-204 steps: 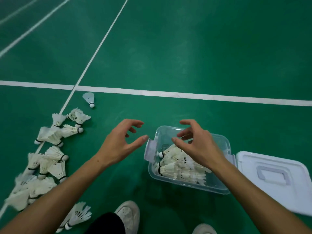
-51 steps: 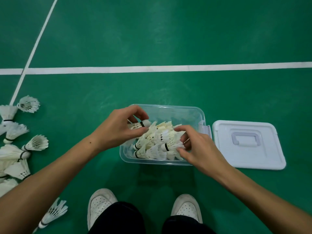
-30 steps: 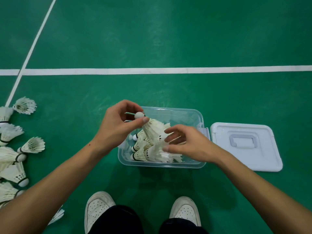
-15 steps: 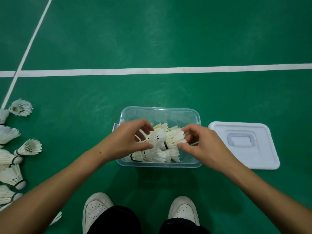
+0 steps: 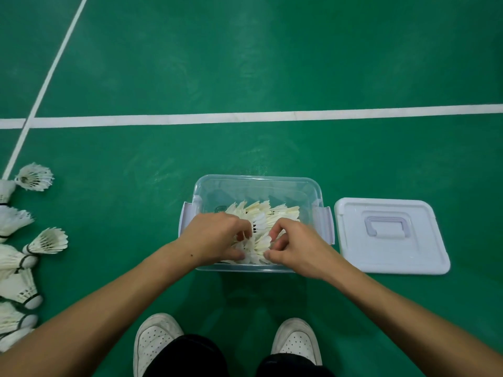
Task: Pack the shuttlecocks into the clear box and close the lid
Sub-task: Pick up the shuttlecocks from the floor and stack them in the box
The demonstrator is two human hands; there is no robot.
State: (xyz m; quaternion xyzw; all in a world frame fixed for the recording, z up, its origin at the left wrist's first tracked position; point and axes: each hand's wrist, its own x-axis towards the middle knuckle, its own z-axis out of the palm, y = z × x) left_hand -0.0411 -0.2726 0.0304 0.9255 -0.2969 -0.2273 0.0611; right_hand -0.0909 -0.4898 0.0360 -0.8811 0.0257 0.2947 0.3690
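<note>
The clear box (image 5: 258, 186) stands open on the green court floor, holding several white shuttlecocks (image 5: 268, 213). Both my hands reach down into its near half. My left hand (image 5: 215, 240) has its fingers curled round the feathers of a shuttlecock in the box. My right hand (image 5: 295, 247) pinches the same cluster of feathers from the right, fingertips almost touching the left hand's. The white lid (image 5: 389, 236) lies flat on the floor to the right of the box, handle up.
Several loose shuttlecocks (image 5: 45, 240) lie on the floor at the far left edge. White court lines (image 5: 272, 115) cross beyond the box. My two white shoes (image 5: 158, 338) stand just below the box.
Both hands have sunk lower into the box and come closer together over the shuttlecocks. The shuttlecock the left hand held up a second ago is now down among the others.
</note>
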